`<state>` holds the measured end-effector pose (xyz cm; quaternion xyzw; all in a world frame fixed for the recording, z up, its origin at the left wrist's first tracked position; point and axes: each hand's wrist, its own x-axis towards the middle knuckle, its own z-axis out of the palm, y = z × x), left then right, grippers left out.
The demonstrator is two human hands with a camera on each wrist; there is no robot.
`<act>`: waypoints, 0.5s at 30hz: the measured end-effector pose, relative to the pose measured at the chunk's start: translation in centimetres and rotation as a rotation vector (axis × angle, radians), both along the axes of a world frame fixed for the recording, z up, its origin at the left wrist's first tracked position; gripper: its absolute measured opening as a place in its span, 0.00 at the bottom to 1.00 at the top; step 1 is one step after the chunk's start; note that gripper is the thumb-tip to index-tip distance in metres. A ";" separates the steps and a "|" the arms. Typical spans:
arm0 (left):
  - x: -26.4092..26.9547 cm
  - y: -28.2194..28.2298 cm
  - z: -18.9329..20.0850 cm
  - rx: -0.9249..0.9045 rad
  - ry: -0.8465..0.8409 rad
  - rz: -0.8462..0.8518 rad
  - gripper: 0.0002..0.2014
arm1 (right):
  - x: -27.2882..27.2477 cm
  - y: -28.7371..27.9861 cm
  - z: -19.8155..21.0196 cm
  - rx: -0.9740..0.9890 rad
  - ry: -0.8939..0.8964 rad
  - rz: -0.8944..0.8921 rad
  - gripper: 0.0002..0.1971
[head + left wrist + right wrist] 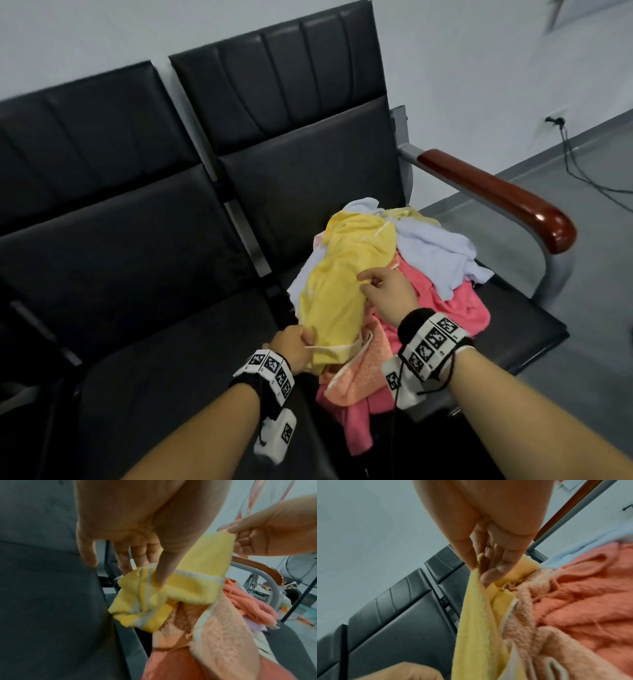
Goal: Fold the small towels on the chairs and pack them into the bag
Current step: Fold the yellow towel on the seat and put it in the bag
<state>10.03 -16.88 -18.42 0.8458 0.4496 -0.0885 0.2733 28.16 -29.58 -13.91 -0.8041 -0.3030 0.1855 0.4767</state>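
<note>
Yellow towel (337,274), pinched between both hands' fingers (368,277)

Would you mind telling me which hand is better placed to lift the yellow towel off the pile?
Probably both together: the left hand pinches the yellow towel at its near striped end, and the right hand pinches its edge farther up.

The yellow towel (192,588) is soft looped terry cloth w/ smoother, flat-woven white bands along the hem; the peach towel (228,635) and pink towel (583,595) under it are fuzzy terry too, matt, and the pale blue towel (435,250) looks thinner and smoother. The chair seat (308,185) is black leather-like padding w/ a dull sheen and stitched grooves. Its armrest (507,195) is glossy reddish-brown varnished wood on a matt grey metal frame (555,270).
</note>
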 end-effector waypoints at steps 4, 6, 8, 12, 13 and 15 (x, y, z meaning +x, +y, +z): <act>-3.1 0.5 3.8 0.007 -0.370 0.083 0.06 | -2.5 0.3 2.6 0.064 0.008 0.007 0.17; -5.2 1.2 7.0 0.012 -0.569 0.084 0.07 | -4.6 0.7 4.1 0.079 -0.020 0.041 0.23; -7.7 2.1 10.4 0.042 -0.720 0.087 0.10 | -7.7 1.7 6.0 0.101 -0.064 0.166 0.23; -13.7 2.8 16.3 0.113 -0.902 0.088 0.09 | -15.8 4.4 10.2 0.147 -0.162 0.513 0.21; -15.3 2.7 17.4 0.120 -0.930 0.087 0.08 | -17.7 5.1 11.0 0.156 -0.209 0.558 0.24; -18.6 2.4 19.3 0.139 -0.965 0.096 0.07 | -21.3 6.3 12.3 0.183 -0.313 0.584 0.24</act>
